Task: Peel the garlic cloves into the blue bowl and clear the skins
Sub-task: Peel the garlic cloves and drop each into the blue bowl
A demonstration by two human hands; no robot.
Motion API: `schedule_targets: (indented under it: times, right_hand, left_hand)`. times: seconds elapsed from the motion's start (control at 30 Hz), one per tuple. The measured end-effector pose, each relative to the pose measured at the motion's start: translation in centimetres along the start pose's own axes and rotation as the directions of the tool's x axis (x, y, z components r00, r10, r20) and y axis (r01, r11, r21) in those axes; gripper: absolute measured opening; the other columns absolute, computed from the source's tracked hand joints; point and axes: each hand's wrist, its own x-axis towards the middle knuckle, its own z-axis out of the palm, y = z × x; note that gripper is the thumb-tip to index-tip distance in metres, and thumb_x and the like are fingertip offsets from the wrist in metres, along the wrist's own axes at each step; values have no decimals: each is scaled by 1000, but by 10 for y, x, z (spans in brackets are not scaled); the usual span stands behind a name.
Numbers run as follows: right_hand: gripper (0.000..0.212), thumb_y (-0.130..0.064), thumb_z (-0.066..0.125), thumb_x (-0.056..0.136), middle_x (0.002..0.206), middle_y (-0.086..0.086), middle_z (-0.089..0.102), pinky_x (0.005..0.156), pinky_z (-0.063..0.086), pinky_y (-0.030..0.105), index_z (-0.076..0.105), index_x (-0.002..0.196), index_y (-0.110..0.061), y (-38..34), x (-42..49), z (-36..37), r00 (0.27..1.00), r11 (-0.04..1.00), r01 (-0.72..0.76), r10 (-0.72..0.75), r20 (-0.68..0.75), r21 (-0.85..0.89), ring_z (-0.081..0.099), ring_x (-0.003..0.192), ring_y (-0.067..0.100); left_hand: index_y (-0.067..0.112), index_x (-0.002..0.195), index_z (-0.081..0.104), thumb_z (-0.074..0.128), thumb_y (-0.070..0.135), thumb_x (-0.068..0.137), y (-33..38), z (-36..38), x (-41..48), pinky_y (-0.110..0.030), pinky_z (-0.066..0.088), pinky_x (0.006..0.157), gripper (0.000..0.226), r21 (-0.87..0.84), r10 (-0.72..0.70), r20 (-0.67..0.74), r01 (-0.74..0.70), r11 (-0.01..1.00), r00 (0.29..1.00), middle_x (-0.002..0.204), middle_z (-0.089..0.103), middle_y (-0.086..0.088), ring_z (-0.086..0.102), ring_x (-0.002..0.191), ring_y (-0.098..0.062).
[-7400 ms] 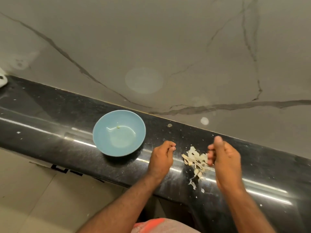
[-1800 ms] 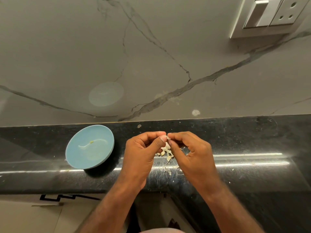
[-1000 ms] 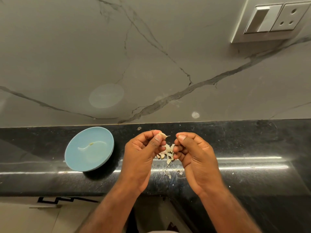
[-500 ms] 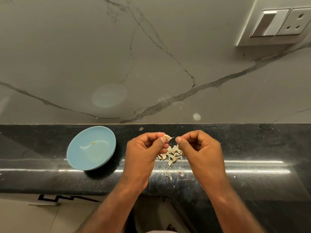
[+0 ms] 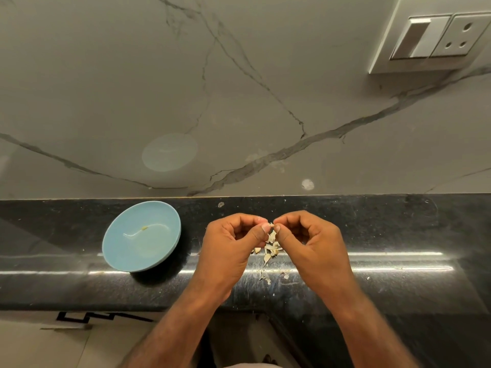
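- Closing the gap: half a second back the two hands were a little apart, and now the fingertips have met right over the pile.
- Left hand (image 5: 228, 251) has its fingers curled, with thumb and forefinger pinching a small pale bit at the tip.
- Right hand (image 5: 313, 248) mirrors it, fingers curled, thumb and forefinger nipping the same bit from the other side.
- That bit looks like the garlic clove (image 5: 271, 224). Honestly it's so tiny and so covered by the fingertips that it could be mostly skin.
- It's held up just above the bench (image 5: 398, 229), between the two thumbs, not in the bowl.
- Skins (image 5: 271, 248) lie as a loose heap of off-white and tan flakes on the bench straight under the hands. A few crumbs trail toward the near edge, same spot as before.
- Blue bowl (image 5: 159, 251) hasn't budged. It sits on the bench to the left of the left hand, near but not touching.
- Inside the bowl is only a thin pale curl and a small yellowish speck.
- Behind it all is the grey veined marble wall (image 5: 239, 102), with a white switch plate (image 5: 435, 35) up at the top right.
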Motion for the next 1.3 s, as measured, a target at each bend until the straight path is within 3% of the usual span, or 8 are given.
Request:
schedule_targets:
  times: [0.17,0.57,0.77,0.87,1.0,1.07,1.17,1.3]
  right_hand:
    - [7,-19,72,87,80,-6,74,70,61,27,73,88,-26,-2,1,0,997,991,-71,70,11,111,72,74,12]
    - [21,-12,70,91,81,-14,72,63,54,15,69,88,-34,-6,0,5,994,994,104,-105,-38,-18,70,72,8]
    - [8,-13,73,86,71,-7,71,58,53,18,73,81,-20,-13,1,5,998,994,55,-52,-34,97,67,62,8]
    - [10,-12,76,84,67,3,71,56,56,27,73,75,-16,-14,3,5,999,979,-28,33,-23,204,64,59,14]
    - [6,-18,78,74,64,9,68,49,49,26,74,71,-15,-16,6,5,989,889,-149,142,48,433,61,56,17]
    - [13,-6,73,83,66,10,68,48,47,26,74,73,-14,-16,7,5,981,844,-192,173,86,500,60,56,16]
    - [16,-3,71,84,69,9,70,47,48,24,74,74,-15,-18,9,3,983,864,-178,140,114,471,61,59,17]
    - [6,-4,70,84,75,13,72,49,51,24,74,82,-8,-20,12,-4,966,871,-222,135,220,438,64,62,18]
  left_hand:
    - [11,95,75,75,8,82,1,-4,0,-23,58,72,13,-2,9,11,-9,1000,1000,85,77,-2,73,82,-16]
    - [10,94,76,73,18,74,4,-2,-2,-26,60,70,21,-78,45,11,-44,996,999,83,77,-5,74,77,-22]
    - [13,95,76,72,21,76,6,-10,-1,-25,60,70,21,2,109,62,-110,994,992,83,77,-2,74,77,-20]
    - [16,94,76,72,21,77,7,-14,0,-24,59,70,18,29,138,104,-141,990,985,84,77,-2,74,76,-20]
    - [13,95,75,70,17,78,7,-13,0,-24,59,72,17,-15,153,105,-152,988,983,86,77,-5,73,77,-20]
    - [10,97,73,70,14,80,5,-11,1,-25,58,73,18,-67,138,98,-132,989,986,87,76,-7,72,79,-19]
    - [9,102,71,70,13,79,4,-10,2,-27,57,75,23,-166,86,100,-69,984,991,89,75,-9,72,83,-22]
    - [12,99,74,71,17,78,5,-20,3,-32,60,79,22,-98,96,123,-84,992,988,91,76,-9,73,86,-28]
